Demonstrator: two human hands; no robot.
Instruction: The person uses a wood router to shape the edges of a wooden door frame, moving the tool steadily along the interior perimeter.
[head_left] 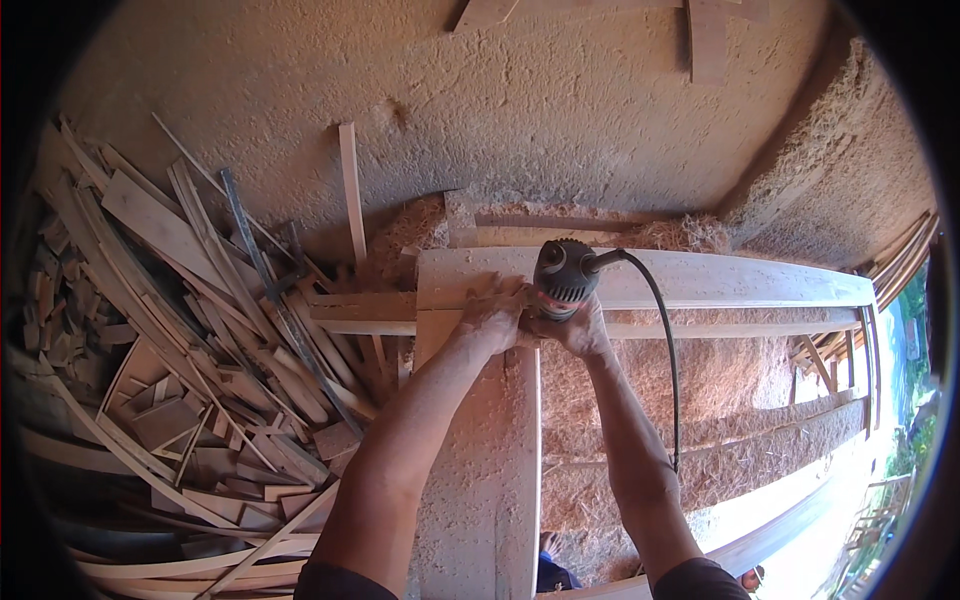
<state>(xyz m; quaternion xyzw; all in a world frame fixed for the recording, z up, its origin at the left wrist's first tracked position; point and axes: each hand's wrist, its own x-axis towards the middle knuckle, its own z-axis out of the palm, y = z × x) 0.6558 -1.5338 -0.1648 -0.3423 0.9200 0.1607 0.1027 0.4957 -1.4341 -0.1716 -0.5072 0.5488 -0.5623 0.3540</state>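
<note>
A corded power tool that looks like a wood router (564, 272), dark with a reddish band, stands upright at the near edge of a long pale plank (700, 280). My right hand (585, 332) is closed around the right side of its lower body. On the left side, my left hand (490, 318) grips low on the tool, its fingertips partly hidden. The tool's bit and base are out of sight under my hands. A black cord (668, 350) arcs from the tool's top and hangs to the right. Below my hands, a wide board (475, 460) dusted with shavings runs toward me.
A big heap of wood offcuts and strips (190, 350) fills the left side. Shavings (620, 430) cover the ground between the beams. A rough wall (560, 120) rises behind the plank. Parts of another person (752, 578) show at the bottom, near my right elbow.
</note>
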